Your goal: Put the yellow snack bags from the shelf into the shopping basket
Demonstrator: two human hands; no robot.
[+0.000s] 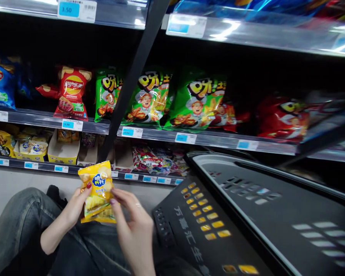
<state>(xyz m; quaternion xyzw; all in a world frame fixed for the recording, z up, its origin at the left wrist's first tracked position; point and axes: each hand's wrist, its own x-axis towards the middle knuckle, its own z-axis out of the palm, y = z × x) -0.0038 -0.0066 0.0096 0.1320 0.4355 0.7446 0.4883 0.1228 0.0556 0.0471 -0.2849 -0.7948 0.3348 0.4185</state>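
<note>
My left hand (75,207) is closed on the left edge of a small yellow snack packet (99,191) with a blue cloud-shaped logo, its thumb lying on the front. At the packet's right edge my right hand (135,222) pinches it between thumb and fingers. Another yellow edge shows beneath it, perhaps a second packet; I cannot tell. The packet is held upright above my lap, in front of the bottom shelf. Close by on that shelf are a yellow carton (63,153), partly filled, and a carton of small white packets (31,149).
A black shopping basket (184,214) with slotted sides stands at my right, yellow showing through its slots. Green chip bags (199,101), a red chip bag (73,92) and a blue one (0,84) line the middle shelf. A dark slanting post (132,73) divides the shelves.
</note>
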